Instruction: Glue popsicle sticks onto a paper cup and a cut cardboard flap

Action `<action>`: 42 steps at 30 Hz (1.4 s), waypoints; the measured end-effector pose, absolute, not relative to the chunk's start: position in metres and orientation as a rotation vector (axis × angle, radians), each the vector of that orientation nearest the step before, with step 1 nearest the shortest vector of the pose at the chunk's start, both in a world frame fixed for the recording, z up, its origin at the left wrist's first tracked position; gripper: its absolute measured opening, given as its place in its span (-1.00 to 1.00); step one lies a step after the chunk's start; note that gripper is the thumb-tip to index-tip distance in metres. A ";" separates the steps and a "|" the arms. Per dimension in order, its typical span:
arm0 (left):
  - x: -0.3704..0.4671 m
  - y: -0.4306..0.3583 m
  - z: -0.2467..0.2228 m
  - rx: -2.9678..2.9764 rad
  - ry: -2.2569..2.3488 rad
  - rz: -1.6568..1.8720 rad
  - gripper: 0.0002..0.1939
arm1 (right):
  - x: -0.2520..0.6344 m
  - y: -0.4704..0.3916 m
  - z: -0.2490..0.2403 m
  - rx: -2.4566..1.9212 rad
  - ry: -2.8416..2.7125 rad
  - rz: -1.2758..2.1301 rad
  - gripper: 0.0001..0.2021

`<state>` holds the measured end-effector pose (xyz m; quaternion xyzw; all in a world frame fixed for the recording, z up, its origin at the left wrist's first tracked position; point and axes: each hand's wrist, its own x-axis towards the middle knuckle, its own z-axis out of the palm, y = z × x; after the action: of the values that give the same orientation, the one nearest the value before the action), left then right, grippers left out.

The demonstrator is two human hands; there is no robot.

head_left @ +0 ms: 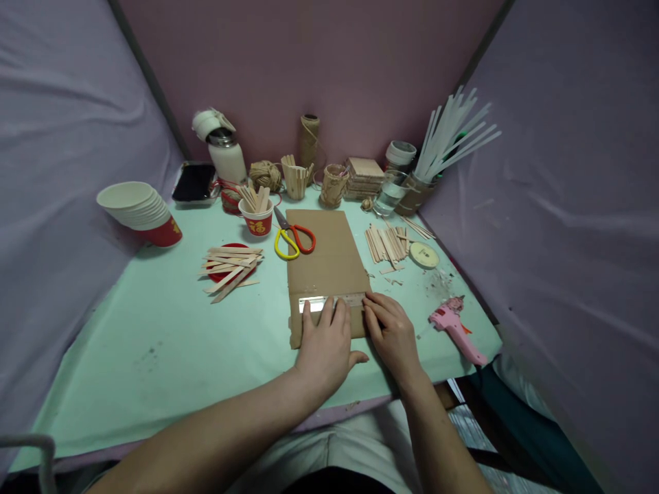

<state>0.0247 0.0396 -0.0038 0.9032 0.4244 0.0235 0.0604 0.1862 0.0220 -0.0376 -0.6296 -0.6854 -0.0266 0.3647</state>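
Observation:
A brown cardboard sheet [327,271] lies on the pale green tabletop, long side pointing away from me. Across its near part rests a clear ruler [311,304]. My left hand [327,343] is flat with fingers spread, its fingertips pressing on the ruler. At the ruler's right end, my right hand [391,329] has its fingers bent and drawn together by the cardboard's right edge; what they hold, if anything, is hidden. Scissors [295,240] with one yellow and one red handle lie on the cardboard's upper left.
Wooden sticks [234,264] lie over a red dish at left, beside a red cup [258,223] and stacked paper cups [149,213]. More sticks [386,245] and a pink glue gun [457,331] are at right. Behind stand a bottle [228,161], twine [309,140] and a water glass [388,195].

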 end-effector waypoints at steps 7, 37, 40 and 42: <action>0.025 0.037 -0.003 2.739 1.285 0.070 -0.20 | 0.185 0.020 -0.035 -1.622 -1.766 -0.084 -0.78; 0.025 0.030 -0.007 2.755 1.270 0.140 -0.22 | 0.200 0.029 -0.011 -1.708 -1.814 -0.079 -0.77; 0.025 0.030 -0.006 2.761 1.263 0.141 -0.19 | 0.228 0.058 0.014 -2.138 -1.759 -0.128 -0.75; 0.025 0.031 -0.005 2.754 1.263 0.141 -0.17 | 0.246 0.084 0.029 -2.498 -1.809 0.017 -0.72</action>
<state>0.0246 0.0307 -0.0051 0.9067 0.4157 0.0463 0.0544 0.2455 0.0839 0.0285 -0.8096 -0.5862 0.0056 0.0288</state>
